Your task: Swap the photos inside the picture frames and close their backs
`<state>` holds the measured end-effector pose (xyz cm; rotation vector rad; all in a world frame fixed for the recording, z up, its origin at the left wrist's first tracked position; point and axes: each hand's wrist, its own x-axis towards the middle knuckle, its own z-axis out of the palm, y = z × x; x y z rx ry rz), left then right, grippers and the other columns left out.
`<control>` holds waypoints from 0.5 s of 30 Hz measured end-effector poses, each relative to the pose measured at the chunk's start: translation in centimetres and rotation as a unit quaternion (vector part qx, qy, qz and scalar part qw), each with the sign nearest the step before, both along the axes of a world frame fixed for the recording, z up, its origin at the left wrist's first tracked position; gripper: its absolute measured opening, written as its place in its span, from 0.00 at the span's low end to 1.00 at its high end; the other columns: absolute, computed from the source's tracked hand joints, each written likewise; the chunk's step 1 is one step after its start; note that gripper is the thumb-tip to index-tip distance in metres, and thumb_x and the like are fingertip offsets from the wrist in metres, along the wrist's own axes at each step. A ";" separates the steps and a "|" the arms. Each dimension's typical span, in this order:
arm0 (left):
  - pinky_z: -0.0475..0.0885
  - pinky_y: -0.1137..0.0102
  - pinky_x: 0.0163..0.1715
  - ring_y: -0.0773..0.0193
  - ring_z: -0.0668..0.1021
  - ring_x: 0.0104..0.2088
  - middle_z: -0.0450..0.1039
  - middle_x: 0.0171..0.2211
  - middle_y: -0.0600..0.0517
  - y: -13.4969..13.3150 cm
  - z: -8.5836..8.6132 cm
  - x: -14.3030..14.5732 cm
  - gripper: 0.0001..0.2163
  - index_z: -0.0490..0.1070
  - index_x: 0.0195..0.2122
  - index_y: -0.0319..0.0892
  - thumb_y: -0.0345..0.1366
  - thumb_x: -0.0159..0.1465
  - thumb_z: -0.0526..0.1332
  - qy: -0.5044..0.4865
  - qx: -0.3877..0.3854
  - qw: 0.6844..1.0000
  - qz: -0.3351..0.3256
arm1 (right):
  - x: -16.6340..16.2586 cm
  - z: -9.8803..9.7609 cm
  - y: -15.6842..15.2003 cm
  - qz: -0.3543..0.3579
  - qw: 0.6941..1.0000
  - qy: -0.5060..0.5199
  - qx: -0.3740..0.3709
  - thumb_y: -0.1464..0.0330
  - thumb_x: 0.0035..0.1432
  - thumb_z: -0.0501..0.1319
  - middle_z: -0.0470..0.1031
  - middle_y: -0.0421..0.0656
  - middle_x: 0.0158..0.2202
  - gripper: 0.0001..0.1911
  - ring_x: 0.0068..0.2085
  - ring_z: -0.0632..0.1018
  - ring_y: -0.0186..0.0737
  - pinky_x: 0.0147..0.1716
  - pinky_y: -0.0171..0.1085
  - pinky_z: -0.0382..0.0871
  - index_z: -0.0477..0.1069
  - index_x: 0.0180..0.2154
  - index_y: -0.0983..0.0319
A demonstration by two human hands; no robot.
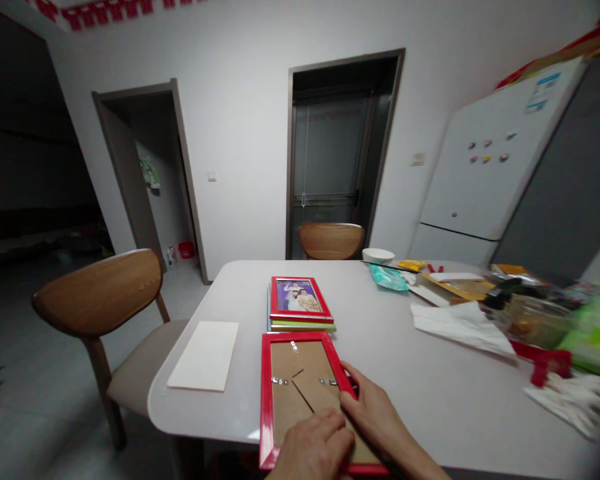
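Note:
A red picture frame (267, 400) lies face down at the table's near edge, its brown backing board (293, 400) facing up. Metal clips show at its top and sides, and a slanted slit runs across the board. My left hand (316, 443) rests on the lower part of the backing with fingers curled and close together, hiding what is under them. Along the right edge, my right hand (373, 407) grips the frame, thumb on top. Just beyond lies a stack of frames, topped by a red frame with a photo (300, 297) of several people; a green-edged frame (305, 327) is beneath.
A white rectangular sheet (205, 355) lies on the table at left. Clutter fills the right side: a bowl (379, 255), a teal packet (389, 277), white paper (460, 327), a clear container (537, 320) and white gloves (575, 397). Wooden chairs (105, 290) stand left and behind.

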<state>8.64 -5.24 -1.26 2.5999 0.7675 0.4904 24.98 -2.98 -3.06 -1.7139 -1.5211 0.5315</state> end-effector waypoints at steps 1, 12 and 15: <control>0.61 0.61 0.49 0.52 0.66 0.49 0.64 0.50 0.44 0.2 0.2 -0.6 0.22 0.65 0.46 0.42 0.33 0.48 0.62 -0.002 -0.012 1.000 0.015 | 0.0 0.0 -0.1 -0.003 0.999 -0.034 0.004 0.72 0.42 0.50 0.69 0.49 0.45 0.27 0.45 0.69 0.41 0.48 0.39 0.58 0.62 0.47 0.66; 0.53 0.68 0.53 0.58 0.59 0.55 0.51 0.57 0.42 3.0 -0.6 -5.9 0.27 0.57 0.52 0.33 0.34 0.50 0.55 -0.068 -0.090 0.948 0.297 | -0.4 2.2 0.9 0.093 0.977 -0.191 -0.012 0.73 0.45 0.52 0.66 0.47 0.43 0.12 0.44 0.68 0.40 0.44 0.34 0.59 0.73 0.29 0.61; 0.52 0.70 0.54 0.59 0.59 0.55 0.51 0.57 0.43 3.0 -0.4 -5.6 0.27 0.57 0.52 0.32 0.32 0.49 0.55 -0.070 -0.089 0.950 0.290 | -0.8 2.3 1.6 0.091 0.974 -0.208 -0.009 0.73 0.46 0.51 0.68 0.46 0.37 0.11 0.39 0.69 0.38 0.39 0.33 0.61 0.73 0.27 0.61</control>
